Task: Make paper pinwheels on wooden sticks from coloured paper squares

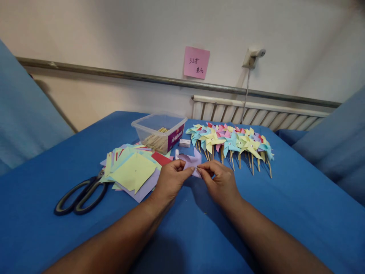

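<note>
The left fingers (186, 174) pinch the purple pinwheel (191, 162) while the right fingers (205, 172) nip at its middle; I'd keep the folds gathered, pressing evenly.

Pinwheel (188, 163) partly hidden by hands (171, 177), blades of scissors (86, 193) under papers (134, 170), forearms (119, 234) cropped

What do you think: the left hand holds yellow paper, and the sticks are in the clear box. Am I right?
Not quite: the head view shows the paper in the left hand is purple, not yellow. The sticks are indeed in the clear box.
</note>
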A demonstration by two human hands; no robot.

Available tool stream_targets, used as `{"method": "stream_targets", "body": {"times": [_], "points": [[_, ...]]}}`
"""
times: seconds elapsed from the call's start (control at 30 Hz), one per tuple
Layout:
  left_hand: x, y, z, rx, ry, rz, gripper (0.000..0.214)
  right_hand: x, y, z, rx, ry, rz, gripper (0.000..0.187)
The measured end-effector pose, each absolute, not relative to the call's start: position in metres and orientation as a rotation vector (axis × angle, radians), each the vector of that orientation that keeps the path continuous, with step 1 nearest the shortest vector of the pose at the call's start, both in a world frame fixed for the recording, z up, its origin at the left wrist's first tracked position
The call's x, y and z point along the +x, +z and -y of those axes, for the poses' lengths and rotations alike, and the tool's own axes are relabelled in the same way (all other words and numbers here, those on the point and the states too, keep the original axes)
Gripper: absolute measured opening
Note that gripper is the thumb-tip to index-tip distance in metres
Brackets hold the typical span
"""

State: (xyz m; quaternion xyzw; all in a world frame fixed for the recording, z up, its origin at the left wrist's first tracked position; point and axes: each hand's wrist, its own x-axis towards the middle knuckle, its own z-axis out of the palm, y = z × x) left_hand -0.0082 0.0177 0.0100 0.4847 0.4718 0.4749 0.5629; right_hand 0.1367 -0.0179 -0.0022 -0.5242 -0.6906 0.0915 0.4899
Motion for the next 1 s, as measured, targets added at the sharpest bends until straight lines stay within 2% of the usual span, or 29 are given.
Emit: {"method": "stream_targets", "body": {"times": [0.23, 0.57, 1.0], "points": [[-0.0081, 0.0122, -0.0162, 1.1, 1.09, -1.079, 0.019, 0.1368, -0.002, 0.0182, -1.295, 0.214, 1.674, 0.009], [-0.0087, 0.0085, -0.0187, 1.193, 1.124, -1.109, 0.028, 0.1352, 0.0014, 0.0197, -1.292, 0.132, 1.724, 0.011], [-0.0101, 0.007, -0.0197, 1.391, 1.156, -1.192, 0.027, 0.1346, 0.0, 0.0193, -1.307, 0.206, 1.673, 0.011]]}}
